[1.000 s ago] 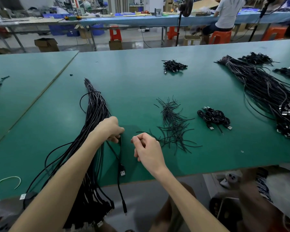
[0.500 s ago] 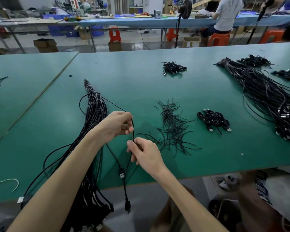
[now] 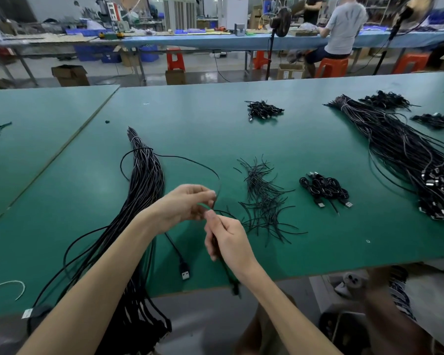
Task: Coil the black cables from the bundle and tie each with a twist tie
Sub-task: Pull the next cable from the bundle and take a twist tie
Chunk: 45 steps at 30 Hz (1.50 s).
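l hand [image 3: 187, 203] & r hand [image 3: 228, 239] fingers pinch one black cable [image 3: 190, 159]; light, floppy, prob best held nr plug [image 3: 185, 274].

The bundle [image 3: 146, 180] lies on the left of the desk [image 3: 292, 139], running from mid-desk to the near edge and hanging over it. Right of it lie the ties [image 3: 262, 198], and right of those a heap of coils [image 3: 323, 188]. More coils [image 3: 263, 110] sit behind the ties. A second bundle [image 3: 408, 155] stretches along the right side. Between the first bundle and the ties, the left hand [image 3: 187, 203] is just behind the right hand [image 3: 228, 239], and both hold one cable [image 3: 190, 160]. A plug [image 3: 185, 274] lies near the front edge.
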{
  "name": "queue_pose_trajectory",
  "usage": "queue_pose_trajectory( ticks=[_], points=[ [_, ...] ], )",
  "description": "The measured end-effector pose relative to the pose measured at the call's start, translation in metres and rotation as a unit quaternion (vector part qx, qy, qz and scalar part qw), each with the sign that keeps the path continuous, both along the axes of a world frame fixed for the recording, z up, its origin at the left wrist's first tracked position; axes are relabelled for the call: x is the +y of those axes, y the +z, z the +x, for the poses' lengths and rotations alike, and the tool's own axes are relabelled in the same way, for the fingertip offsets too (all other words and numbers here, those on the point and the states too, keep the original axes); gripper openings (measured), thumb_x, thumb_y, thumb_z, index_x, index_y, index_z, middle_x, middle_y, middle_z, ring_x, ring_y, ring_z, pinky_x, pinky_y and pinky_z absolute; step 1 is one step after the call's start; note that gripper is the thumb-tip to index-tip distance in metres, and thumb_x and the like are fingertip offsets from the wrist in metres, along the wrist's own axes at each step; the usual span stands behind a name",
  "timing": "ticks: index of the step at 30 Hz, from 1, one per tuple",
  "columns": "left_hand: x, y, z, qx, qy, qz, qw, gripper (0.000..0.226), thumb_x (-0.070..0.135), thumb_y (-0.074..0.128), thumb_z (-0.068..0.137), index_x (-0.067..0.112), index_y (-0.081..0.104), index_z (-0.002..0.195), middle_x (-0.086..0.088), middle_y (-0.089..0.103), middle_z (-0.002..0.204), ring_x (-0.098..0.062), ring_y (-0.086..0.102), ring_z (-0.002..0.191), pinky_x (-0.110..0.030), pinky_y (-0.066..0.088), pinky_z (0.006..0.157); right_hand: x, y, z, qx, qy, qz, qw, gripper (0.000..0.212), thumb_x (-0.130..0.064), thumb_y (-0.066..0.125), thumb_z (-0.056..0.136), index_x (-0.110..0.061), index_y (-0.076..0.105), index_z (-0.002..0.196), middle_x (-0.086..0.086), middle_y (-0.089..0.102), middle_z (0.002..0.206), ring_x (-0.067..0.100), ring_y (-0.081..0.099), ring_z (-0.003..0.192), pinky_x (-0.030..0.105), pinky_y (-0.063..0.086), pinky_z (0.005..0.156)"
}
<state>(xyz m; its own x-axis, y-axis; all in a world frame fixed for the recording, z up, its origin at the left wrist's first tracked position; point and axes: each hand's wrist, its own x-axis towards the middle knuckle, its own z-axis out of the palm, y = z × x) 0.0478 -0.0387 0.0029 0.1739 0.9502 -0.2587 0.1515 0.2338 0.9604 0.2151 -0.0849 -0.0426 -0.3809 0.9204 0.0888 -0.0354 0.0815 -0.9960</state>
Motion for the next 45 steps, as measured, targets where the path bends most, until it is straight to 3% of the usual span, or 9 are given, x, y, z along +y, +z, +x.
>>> queue_pose_trajectory(
  ticks=[9, 13, 17, 22, 28, 32, 37, 41, 45],
  points=[
    [-0.018, -0.014, -0.007, -0.044, -0.149, 0.017, 0.988, 0.032, 0.029, 0.061, 0.104, 0.004, 0.068, 0.122, -0.012, 0.059, 0.081, -0.017, 0.058, 0.074, -0.026, 0.047, 0.067, -0.003, 0.004, 0.001, 0.008, -0.034, 0.013, 0.999, 0.055, -0.042, 0.041, 0.11, -0.002, 0.056, 0.076, 0.006, 0.044, 0.045, 0.016, 0.032, 0.033, 0.023, 0.028, 0.034],
    [-0.016, -0.02, -0.009, -0.122, -0.089, 0.029, 0.988, 0.032, 0.028, 0.06, 0.104, 0.002, 0.069, 0.121, -0.01, 0.064, 0.093, -0.02, 0.063, 0.081, -0.034, 0.053, 0.081, -0.003, 0.005, 0.001, 0.003, -0.032, 0.005, 0.999, 0.052, -0.044, 0.044, 0.109, -0.006, 0.058, 0.075, 0.005, 0.043, 0.046, 0.014, 0.032, 0.034, 0.024, 0.027, 0.035],
    [-0.008, -0.018, -0.003, -0.145, 0.049, 0.041, 0.987, 0.017, 0.025, 0.065, 0.101, 0.011, 0.072, 0.094, -0.002, 0.064, 0.086, -0.017, 0.06, 0.075, -0.03, 0.051, 0.073, -0.002, 0.004, -0.001, -0.01, -0.027, 0.01, 1.0, 0.046, -0.039, 0.05, 0.108, -0.012, 0.058, 0.072, 0.001, 0.043, 0.044, 0.012, 0.034, 0.035, 0.022, 0.029, 0.038],
    [0.011, -0.015, 0.004, -0.192, 0.277, 0.03, 0.941, 0.018, 0.015, 0.058, 0.102, 0.012, 0.067, 0.087, -0.002, 0.066, 0.085, -0.013, 0.067, 0.063, -0.023, 0.053, 0.054, -0.004, 0.003, -0.001, -0.028, -0.017, 0.017, 0.999, 0.044, -0.034, 0.052, 0.108, -0.017, 0.06, 0.069, -0.001, 0.044, 0.044, 0.012, 0.035, 0.036, 0.022, 0.03, 0.039],
    [0.019, -0.021, 0.005, -0.228, 0.252, 0.005, 0.94, 0.02, 0.016, 0.053, 0.107, 0.001, 0.066, 0.101, -0.009, 0.073, 0.095, -0.021, 0.074, 0.072, -0.028, 0.059, 0.058, -0.004, 0.005, 0.001, -0.024, -0.018, 0.029, 0.999, 0.044, -0.033, 0.057, 0.106, -0.021, 0.063, 0.064, -0.006, 0.037, 0.047, 0.013, 0.03, 0.044, 0.026, 0.026, 0.045],
    [0.025, -0.01, -0.01, -0.334, 0.236, -0.015, 0.912, 0.027, 0.023, 0.054, 0.106, 0.001, 0.066, 0.117, 0.002, 0.057, 0.071, -0.006, 0.054, 0.052, -0.017, 0.049, 0.048, -0.006, 0.006, 0.002, -0.056, 0.0, 0.043, 0.998, 0.044, -0.034, 0.06, 0.101, -0.023, 0.063, 0.058, -0.008, 0.037, 0.048, 0.013, 0.031, 0.047, 0.026, 0.027, 0.048],
    [0.033, 0.009, -0.021, -0.219, 0.245, -0.043, 0.944, 0.017, 0.009, 0.057, 0.104, -0.008, 0.059, 0.1, -0.007, 0.051, 0.079, -0.002, 0.046, 0.045, -0.01, 0.037, 0.039, -0.004, 0.004, 0.001, -0.089, 0.014, 0.055, 0.994, 0.043, -0.031, 0.062, 0.1, -0.021, 0.065, 0.058, -0.012, 0.039, 0.046, 0.009, 0.031, 0.046, 0.027, 0.03, 0.051],
    [0.025, 0.019, -0.008, -0.027, 0.122, 0.007, 0.992, 0.022, 0.007, 0.056, 0.104, -0.009, 0.07, 0.111, -0.006, 0.055, 0.084, -0.002, 0.037, 0.042, -0.012, 0.027, 0.037, -0.004, 0.003, 0.001, -0.089, 0.013, 0.049, 0.995, 0.043, -0.032, 0.062, 0.1, -0.021, 0.067, 0.06, -0.012, 0.04, 0.045, 0.007, 0.031, 0.045, 0.022, 0.028, 0.049],
    [0.01, 0.03, 0.022, 0.117, -0.027, 0.08, 0.99, 0.027, 0.011, 0.051, 0.108, 0.004, 0.076, 0.098, 0.004, 0.066, 0.081, -0.008, 0.031, 0.043, -0.017, 0.027, 0.042, -0.002, 0.0, -0.001, -0.104, 0.003, 0.053, 0.993, 0.045, -0.036, 0.061, 0.101, -0.022, 0.065, 0.058, -0.012, 0.041, 0.043, 0.005, 0.03, 0.043, 0.02, 0.024, 0.047]
  ],
)
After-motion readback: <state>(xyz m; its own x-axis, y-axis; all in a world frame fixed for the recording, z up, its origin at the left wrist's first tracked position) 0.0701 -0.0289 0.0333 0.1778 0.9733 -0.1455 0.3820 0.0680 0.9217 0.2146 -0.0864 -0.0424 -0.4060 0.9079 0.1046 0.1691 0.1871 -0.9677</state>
